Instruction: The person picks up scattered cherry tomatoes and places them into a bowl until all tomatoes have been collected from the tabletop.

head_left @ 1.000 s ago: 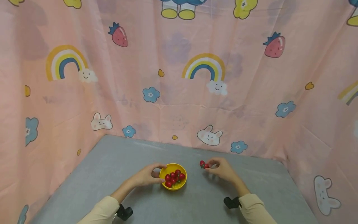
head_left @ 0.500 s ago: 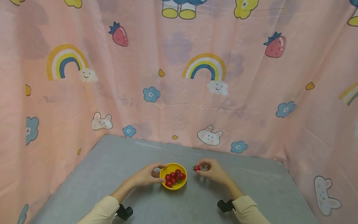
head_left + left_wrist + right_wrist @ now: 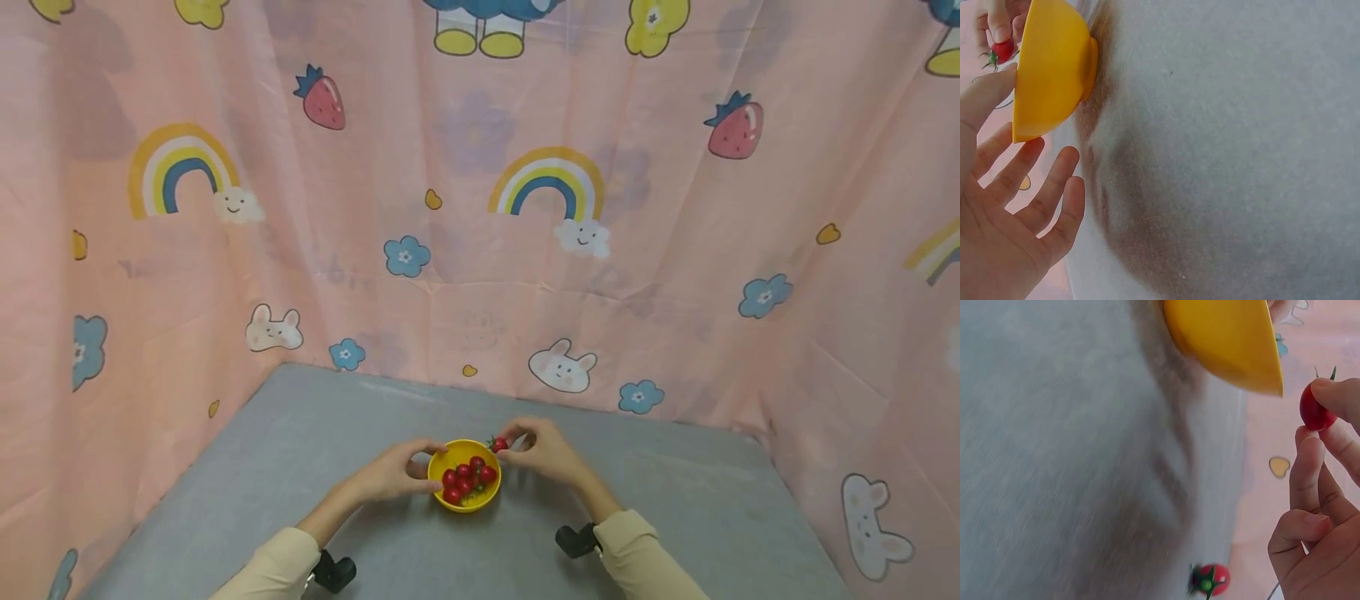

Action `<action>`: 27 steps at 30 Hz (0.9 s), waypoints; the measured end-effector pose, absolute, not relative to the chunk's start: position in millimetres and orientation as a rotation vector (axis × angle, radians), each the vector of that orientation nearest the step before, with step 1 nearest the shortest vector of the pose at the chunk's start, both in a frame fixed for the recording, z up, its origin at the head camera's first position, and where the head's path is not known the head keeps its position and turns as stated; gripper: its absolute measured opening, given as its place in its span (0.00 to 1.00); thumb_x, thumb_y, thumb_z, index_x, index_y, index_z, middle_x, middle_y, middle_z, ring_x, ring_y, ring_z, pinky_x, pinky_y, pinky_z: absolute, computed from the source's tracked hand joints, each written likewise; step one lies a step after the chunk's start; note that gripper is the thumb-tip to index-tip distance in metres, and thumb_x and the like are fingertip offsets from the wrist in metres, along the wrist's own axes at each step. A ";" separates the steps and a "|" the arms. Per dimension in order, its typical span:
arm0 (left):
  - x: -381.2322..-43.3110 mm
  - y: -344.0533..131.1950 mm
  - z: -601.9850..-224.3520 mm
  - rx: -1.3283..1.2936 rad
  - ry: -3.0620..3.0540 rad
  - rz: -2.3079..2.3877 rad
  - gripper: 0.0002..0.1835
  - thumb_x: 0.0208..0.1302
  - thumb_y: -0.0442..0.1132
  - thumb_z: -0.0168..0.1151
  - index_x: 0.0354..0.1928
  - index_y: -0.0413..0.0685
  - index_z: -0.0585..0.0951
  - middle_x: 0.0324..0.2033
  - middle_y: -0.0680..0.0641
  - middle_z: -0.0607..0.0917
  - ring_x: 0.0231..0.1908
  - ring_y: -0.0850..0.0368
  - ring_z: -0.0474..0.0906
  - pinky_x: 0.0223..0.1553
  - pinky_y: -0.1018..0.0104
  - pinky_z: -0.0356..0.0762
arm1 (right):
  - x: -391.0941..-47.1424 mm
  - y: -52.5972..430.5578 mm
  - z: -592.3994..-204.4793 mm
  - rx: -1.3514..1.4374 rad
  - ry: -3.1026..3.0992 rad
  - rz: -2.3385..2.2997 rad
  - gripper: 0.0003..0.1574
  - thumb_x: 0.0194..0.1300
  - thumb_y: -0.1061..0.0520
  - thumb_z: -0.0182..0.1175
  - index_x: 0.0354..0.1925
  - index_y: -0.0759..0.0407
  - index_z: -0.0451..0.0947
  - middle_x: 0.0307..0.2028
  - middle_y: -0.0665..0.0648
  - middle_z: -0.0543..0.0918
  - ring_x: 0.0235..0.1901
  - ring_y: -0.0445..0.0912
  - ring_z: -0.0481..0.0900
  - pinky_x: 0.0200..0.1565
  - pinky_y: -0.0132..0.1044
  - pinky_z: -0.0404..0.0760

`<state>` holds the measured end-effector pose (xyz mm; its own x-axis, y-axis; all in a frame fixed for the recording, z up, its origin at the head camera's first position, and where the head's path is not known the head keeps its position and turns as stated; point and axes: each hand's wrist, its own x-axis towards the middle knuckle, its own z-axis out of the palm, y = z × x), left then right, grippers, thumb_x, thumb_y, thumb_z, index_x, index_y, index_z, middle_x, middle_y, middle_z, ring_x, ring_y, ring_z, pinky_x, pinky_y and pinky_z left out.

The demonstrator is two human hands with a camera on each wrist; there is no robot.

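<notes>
A yellow bowl stands on the grey table with several red cherry tomatoes inside. My left hand holds the bowl's left side, its thumb and index finger at the rim; the other fingers spread beside it. At the bowl's upper right rim, my right hand pinches one cherry tomato by thumb and fingertips, green stem outward. That tomato also shows past the rim in the left wrist view. Another cherry tomato lies on the table in the right wrist view, hidden in the head view.
The grey table reaches back to a pink patterned curtain, which also hangs along both sides. Black wrist devices sit at both cuffs.
My right hand has carried the pinched tomato leftward to the bowl's rim. My left hand and the bowl have stayed in place.
</notes>
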<state>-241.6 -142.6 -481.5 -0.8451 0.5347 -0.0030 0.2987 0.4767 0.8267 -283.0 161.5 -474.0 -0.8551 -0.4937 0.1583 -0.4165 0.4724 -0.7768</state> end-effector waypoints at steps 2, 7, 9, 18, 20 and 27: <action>-242.0 -142.7 -482.2 0.714 2.464 1.306 0.29 0.66 0.43 0.71 0.66 0.44 0.75 0.61 0.39 0.77 0.46 0.51 0.83 0.49 0.54 0.83 | -285.1 156.6 -474.4 -0.827 2.606 -1.347 0.10 0.64 0.55 0.73 0.42 0.55 0.85 0.36 0.49 0.82 0.31 0.53 0.77 0.32 0.34 0.77; -243.3 -143.0 -483.5 0.719 2.459 1.304 0.29 0.66 0.43 0.71 0.66 0.44 0.75 0.61 0.40 0.77 0.46 0.51 0.83 0.49 0.53 0.82 | -287.9 146.4 -472.7 -0.878 2.594 -1.345 0.09 0.64 0.55 0.73 0.42 0.55 0.86 0.35 0.48 0.83 0.33 0.55 0.77 0.33 0.34 0.77; -243.6 -143.3 -483.8 0.721 2.457 1.302 0.29 0.67 0.43 0.71 0.66 0.44 0.74 0.61 0.40 0.77 0.46 0.51 0.83 0.49 0.54 0.83 | -288.7 142.9 -471.6 -0.888 2.593 -1.344 0.09 0.63 0.56 0.73 0.42 0.55 0.86 0.35 0.47 0.83 0.33 0.55 0.77 0.33 0.34 0.77; -244.1 -143.3 -485.1 0.715 2.455 1.306 0.29 0.67 0.43 0.71 0.67 0.45 0.74 0.61 0.40 0.77 0.46 0.51 0.83 0.48 0.53 0.83 | -290.7 132.0 -470.1 -0.870 2.579 -1.343 0.11 0.63 0.56 0.73 0.43 0.57 0.85 0.36 0.49 0.83 0.31 0.52 0.77 0.31 0.33 0.78; -243.7 -143.2 -484.8 0.709 2.458 1.304 0.29 0.67 0.44 0.71 0.67 0.46 0.74 0.61 0.40 0.76 0.46 0.51 0.83 0.48 0.53 0.83 | -291.0 131.6 -470.5 -0.863 2.568 -1.354 0.11 0.63 0.57 0.73 0.43 0.59 0.85 0.35 0.49 0.83 0.30 0.52 0.77 0.30 0.33 0.77; -243.5 -143.7 -484.8 0.705 2.464 1.304 0.29 0.66 0.44 0.71 0.66 0.45 0.75 0.61 0.39 0.77 0.46 0.51 0.83 0.49 0.53 0.82 | -296.4 142.5 -478.0 -0.887 2.556 -1.396 0.13 0.64 0.60 0.72 0.45 0.67 0.84 0.35 0.52 0.84 0.31 0.53 0.77 0.32 0.32 0.76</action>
